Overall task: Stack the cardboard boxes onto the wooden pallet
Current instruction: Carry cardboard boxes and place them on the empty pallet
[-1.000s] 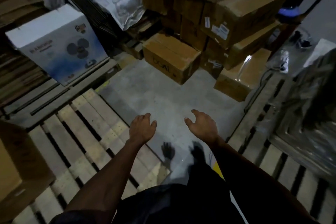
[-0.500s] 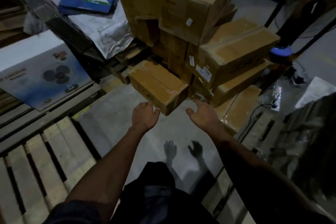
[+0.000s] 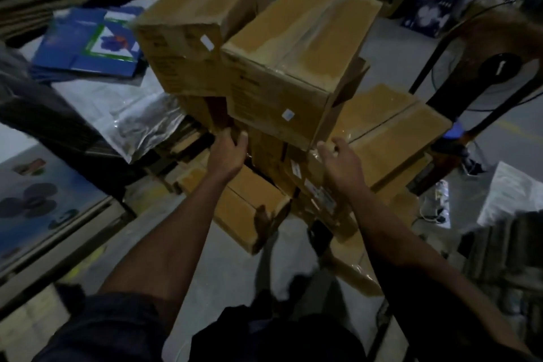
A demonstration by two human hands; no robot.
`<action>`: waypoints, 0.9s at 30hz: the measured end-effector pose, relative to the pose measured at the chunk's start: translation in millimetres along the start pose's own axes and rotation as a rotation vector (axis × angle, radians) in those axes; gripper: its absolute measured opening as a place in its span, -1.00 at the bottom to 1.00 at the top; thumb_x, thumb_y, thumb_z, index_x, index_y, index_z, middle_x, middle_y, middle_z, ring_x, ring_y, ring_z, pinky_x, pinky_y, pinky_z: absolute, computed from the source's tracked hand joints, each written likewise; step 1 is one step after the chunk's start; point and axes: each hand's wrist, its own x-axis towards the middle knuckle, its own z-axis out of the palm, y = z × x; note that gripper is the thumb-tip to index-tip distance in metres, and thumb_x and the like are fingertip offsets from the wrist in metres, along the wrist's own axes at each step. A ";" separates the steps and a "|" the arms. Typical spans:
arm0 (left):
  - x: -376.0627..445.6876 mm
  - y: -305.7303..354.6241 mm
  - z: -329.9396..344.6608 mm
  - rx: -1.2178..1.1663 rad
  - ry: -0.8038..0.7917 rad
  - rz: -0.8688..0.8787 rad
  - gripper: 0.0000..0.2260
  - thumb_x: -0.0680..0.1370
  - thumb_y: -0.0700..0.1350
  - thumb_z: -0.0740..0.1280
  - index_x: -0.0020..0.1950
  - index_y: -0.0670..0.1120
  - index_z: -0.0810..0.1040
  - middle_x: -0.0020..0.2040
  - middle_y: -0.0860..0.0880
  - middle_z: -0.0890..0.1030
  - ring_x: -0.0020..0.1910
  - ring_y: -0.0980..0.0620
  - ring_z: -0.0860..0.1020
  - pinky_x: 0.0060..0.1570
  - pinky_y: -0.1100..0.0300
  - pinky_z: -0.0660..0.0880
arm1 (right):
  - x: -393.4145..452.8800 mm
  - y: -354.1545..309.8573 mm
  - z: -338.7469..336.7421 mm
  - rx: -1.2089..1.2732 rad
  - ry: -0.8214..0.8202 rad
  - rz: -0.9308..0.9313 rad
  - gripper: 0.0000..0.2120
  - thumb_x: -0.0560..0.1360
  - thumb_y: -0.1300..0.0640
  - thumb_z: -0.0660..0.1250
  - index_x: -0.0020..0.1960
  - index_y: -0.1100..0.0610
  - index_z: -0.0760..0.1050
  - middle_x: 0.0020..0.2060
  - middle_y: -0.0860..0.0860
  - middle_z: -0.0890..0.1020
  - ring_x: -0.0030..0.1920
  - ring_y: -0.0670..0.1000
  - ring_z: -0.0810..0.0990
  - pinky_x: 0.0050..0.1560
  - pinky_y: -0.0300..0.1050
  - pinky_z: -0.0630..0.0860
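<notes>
A: Where are the hands?
B: The left hand (image 3: 228, 153) touches the lower left corner of the top cardboard box (image 3: 296, 67), fingers loosely spread. The right hand (image 3: 340, 163) is below its right corner, fingers relaxed, not gripping.
A: The box?
B: On the stack of boxes (image 3: 390, 138).

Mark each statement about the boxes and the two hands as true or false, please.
1. Both hands reach toward the pile of cardboard boxes. True.
2. The left hand carries a box in the air. False: it only reaches the lower edge of a stacked box.
3. The top box has a small white sticker on its side. True.
4. The right hand rests on the blue flat carton. False: that carton lies far left, and the hand is at the pile.
</notes>
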 end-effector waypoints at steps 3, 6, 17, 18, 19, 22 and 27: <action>64.8 38.8 -15.7 -0.255 0.072 -0.029 -0.37 0.64 0.23 0.11 0.59 -0.11 0.14 0.55 -0.13 0.24 0.49 -0.18 0.28 0.42 -0.13 0.30 | 57.3 -33.8 -9.8 0.170 0.054 0.012 -0.44 0.67 -0.17 0.14 0.56 0.10 0.25 0.48 0.09 0.39 0.45 0.15 0.38 0.26 -0.09 0.30; 120.4 67.1 -26.7 -0.427 0.138 -0.087 -0.32 0.59 0.29 0.16 0.60 -0.03 0.12 0.57 -0.11 0.22 0.49 -0.19 0.28 0.41 -0.18 0.31 | 116.5 -59.7 -14.8 0.338 0.087 0.056 -0.33 0.65 -0.22 0.15 0.63 0.09 0.08 0.56 0.07 0.26 0.52 0.15 0.27 0.39 -0.03 0.27; 234.5 110.8 -10.5 -0.579 0.417 -0.232 -0.53 0.50 0.04 0.46 0.32 -0.16 0.52 0.08 -0.03 0.54 0.04 -0.01 0.50 0.02 0.18 0.42 | 295.1 -96.2 -34.3 0.466 0.037 0.250 -0.01 0.53 -0.02 0.43 0.64 0.07 -0.24 0.61 0.09 0.11 0.55 0.20 0.20 0.41 0.07 0.32; 238.4 109.9 -9.5 -0.589 0.451 -0.221 -0.52 0.49 0.04 0.48 0.32 -0.17 0.53 0.09 -0.04 0.56 0.03 0.00 0.51 -0.02 0.20 0.44 | 305.5 -95.9 -35.2 0.475 0.039 0.251 0.01 0.52 -0.01 0.45 0.64 0.07 -0.23 0.60 0.09 0.12 0.54 0.20 0.22 0.40 0.07 0.34; 239.0 111.6 -9.1 -0.592 0.458 -0.213 -0.53 0.48 0.04 0.49 0.31 -0.17 0.54 0.08 -0.04 0.58 0.01 0.01 0.53 -0.07 0.23 0.45 | 313.1 -95.6 -35.9 0.492 0.035 0.255 0.02 0.51 -0.01 0.46 0.64 0.07 -0.22 0.60 0.10 0.14 0.53 0.20 0.23 0.41 0.07 0.34; 242.0 110.3 -8.5 -0.609 0.416 -0.199 -0.56 0.48 0.02 0.50 0.28 -0.16 0.56 0.06 -0.05 0.61 -0.03 0.00 0.57 -0.27 0.28 0.48 | 325.7 -89.2 -36.1 0.525 0.057 0.285 0.01 0.50 -0.02 0.48 0.64 0.06 -0.17 0.60 0.10 0.14 0.55 0.20 0.18 0.44 0.06 0.27; 235.9 115.8 -13.1 -0.642 0.382 -0.227 -0.49 0.40 0.10 0.54 0.25 -0.13 0.58 0.11 -0.12 0.66 0.08 -0.14 0.63 0.03 -0.01 0.60 | 331.0 -82.9 -36.6 0.508 0.061 0.281 0.00 0.50 -0.03 0.49 0.64 0.07 -0.14 0.60 0.10 0.15 0.56 0.20 0.19 0.48 0.10 0.25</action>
